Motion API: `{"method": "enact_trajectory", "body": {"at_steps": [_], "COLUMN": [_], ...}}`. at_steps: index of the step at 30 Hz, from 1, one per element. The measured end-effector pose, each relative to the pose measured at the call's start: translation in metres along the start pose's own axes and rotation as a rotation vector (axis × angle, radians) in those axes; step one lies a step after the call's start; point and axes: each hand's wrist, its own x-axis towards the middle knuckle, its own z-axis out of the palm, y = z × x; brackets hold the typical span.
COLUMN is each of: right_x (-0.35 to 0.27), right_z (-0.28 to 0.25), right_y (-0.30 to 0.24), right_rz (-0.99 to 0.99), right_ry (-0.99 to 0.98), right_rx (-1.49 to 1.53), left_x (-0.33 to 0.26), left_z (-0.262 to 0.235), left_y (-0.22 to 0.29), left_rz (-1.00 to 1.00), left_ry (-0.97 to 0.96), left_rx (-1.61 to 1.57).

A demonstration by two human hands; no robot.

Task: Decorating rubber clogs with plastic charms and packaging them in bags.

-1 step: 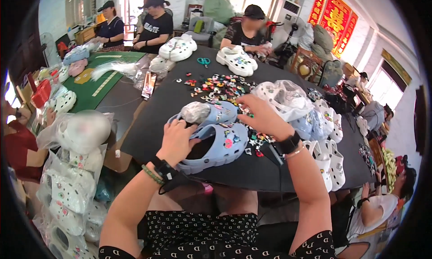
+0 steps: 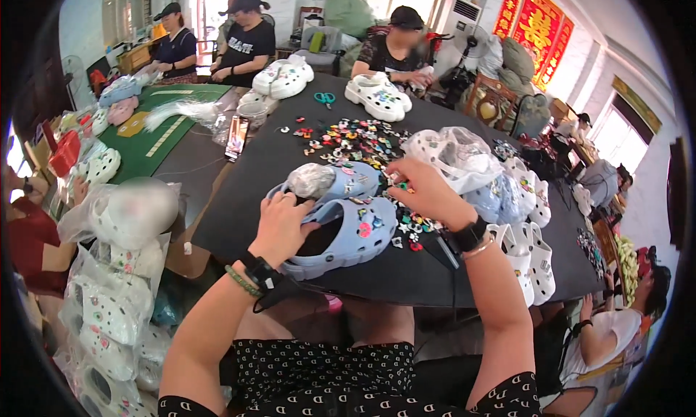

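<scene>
Two light-blue clogs lie side by side before me, toes pointing right. The near clog point(image 2: 346, 236) carries several colourful charms on its toe; the far clog point(image 2: 355, 179) has charms too and a crumpled clear plastic wad point(image 2: 310, 180) in its opening. My left hand point(image 2: 281, 225) is closed at their heel end, its thumb at the near clog's opening. Over the edge of a scattered pile of small colourful shoe charms point(image 2: 355, 143), just past the toes, is my right hand point(image 2: 420, 191). Its thumb and fingers are drawn together; what they pinch is too small to make out.
White clogs point(image 2: 533, 265) stand right of my right forearm, beside bagged clogs point(image 2: 457, 156). Farther back are teal scissors point(image 2: 325, 98), a white pair point(image 2: 378, 98) and a phone point(image 2: 237, 137). Bagged white clogs point(image 2: 116, 301) are stacked at left. Several people work around the tables.
My right hand's fingers have drawn closer together over the charms. My left hand stays on the clogs. The whole view has shifted very slightly.
</scene>
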Motion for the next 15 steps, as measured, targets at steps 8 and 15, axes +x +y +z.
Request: {"method": "enact_trajectory", "body": {"at_steps": [8,15], "right_x": [-0.054,-0.028], "right_z": [0.031,0.063], "right_y": [0.017,0.022], "right_rz": [-0.089,-0.062], "right_ry": [0.034,-0.028], "right_rx": [0.098,0.106], "left_x": [0.004,0.006], "left_z": [-0.004,-0.031], "left_y": [0.003,0.037], "left_rz": [-0.032,0.091], "left_ry": [-0.054,0.162], "left_rx": [0.003,0.117]}}
